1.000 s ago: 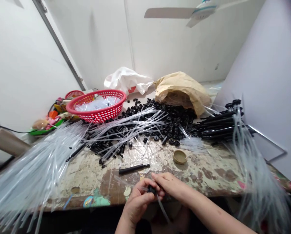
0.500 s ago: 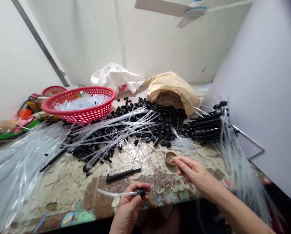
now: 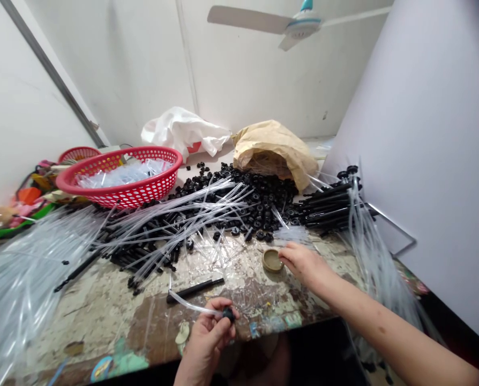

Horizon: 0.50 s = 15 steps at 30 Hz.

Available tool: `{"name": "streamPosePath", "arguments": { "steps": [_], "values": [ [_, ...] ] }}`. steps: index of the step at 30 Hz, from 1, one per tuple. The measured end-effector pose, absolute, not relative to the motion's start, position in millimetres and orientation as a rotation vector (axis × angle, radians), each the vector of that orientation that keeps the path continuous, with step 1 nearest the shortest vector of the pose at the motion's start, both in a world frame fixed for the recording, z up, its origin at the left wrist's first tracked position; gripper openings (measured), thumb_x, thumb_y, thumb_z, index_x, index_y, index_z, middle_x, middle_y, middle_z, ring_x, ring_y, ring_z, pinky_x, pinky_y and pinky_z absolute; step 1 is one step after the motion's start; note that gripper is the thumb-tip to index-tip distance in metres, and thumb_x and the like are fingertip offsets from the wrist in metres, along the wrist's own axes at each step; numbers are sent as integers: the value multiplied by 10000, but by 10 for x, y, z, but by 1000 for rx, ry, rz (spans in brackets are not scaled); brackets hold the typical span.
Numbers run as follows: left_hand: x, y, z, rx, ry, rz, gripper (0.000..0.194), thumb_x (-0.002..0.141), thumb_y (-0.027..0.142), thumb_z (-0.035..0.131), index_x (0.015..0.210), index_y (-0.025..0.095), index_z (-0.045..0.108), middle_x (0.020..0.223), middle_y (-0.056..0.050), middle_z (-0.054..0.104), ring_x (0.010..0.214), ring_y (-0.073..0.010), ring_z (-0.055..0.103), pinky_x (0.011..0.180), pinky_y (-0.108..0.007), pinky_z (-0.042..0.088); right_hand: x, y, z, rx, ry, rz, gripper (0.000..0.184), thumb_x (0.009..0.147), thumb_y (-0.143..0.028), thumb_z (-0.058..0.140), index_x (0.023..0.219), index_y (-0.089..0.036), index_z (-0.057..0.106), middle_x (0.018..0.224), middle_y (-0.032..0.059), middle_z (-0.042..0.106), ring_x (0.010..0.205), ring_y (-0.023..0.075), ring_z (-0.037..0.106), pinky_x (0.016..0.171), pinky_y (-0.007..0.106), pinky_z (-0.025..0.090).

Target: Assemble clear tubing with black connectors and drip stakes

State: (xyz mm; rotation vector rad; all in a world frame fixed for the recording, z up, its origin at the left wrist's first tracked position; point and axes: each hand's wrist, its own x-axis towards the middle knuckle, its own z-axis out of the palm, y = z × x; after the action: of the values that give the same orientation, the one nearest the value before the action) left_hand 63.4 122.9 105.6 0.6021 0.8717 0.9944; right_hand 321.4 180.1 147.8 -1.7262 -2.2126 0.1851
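My left hand is closed around a round black plastic cap, with a short clear tube running out of it to the left. My right hand has thumb and fingers pinched together at the right rim of a small round dish; whatever is between the fingertips is hidden. Beyond the left hand lies a black rod-like tube on the worn tabletop. A bunch of short thin clear tubes lies just past the right hand.
Black caps are heaped in mid-table under long clear tubes. A red basket stands back left, a brown paper bag behind. Black rods are stacked right. Long clear tubing covers the left side. A fan hangs above.
The view has shifted slightly, so everything sits further left. My right hand has stayed by the dish with fingers pinched, turning a little. My left hand keeps the cap, now tilted differently.
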Motion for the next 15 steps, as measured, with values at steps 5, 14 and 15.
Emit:
{"name": "streamPosePath", "arguments": {
  "steps": [5, 14, 15],
  "values": [
    [660, 1205, 1113, 622, 961, 1004, 305, 588, 250, 748, 880, 212, 669, 813, -43, 671, 636, -105, 549, 582, -200, 416, 3220, 1817, 1441, -1722, -2206, 182, 223, 836, -197, 437, 692, -181, 606, 735, 53, 519, 677, 171, 484, 606, 280, 370],
    [671, 1189, 1125, 584, 1004, 1034, 342, 573, 246, 759, 909, 219, 697, 862, -45, 672, 705, -123, 564, 627, -206, 435, 3270, 1806, 1471, -1645, -2106, 296, 195, 825, -187, 424, 824, -167, 618, 813, 73, 554, 702, 165, 534, 651, 284, 433],
    [668, 1189, 1114, 578, 994, 1040, 343, 583, 245, 753, 920, 219, 695, 874, -48, 672, 713, -123, 564, 643, -210, 437, 3260, 1774, 1511, -1631, -2085, 334, 187, 822, -194, 434, 840, -165, 618, 821, 75, 566, 715, 169, 542, 661, 289, 438]
  ]
}}
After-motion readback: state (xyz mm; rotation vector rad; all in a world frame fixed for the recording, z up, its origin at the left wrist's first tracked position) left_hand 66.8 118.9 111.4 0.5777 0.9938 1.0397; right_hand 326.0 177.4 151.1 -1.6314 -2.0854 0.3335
